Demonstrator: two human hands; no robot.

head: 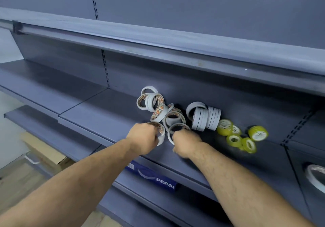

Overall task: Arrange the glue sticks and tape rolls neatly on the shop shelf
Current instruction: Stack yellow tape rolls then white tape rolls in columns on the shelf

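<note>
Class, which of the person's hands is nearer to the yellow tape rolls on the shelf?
Right. The right hand lies just left of the yellow tape rolls; the left hand is farther left, beyond it.

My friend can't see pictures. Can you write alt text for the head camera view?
The left hand and right hand each grip a white tape roll from a jumbled pile on a grey shop shelf. To the right stand rows of white rolls and scattered yellow-green rolls.

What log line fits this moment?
left hand: grips tape roll | right hand: grips next tape roll | yellow tape rolls: scattered on shelf
</note>
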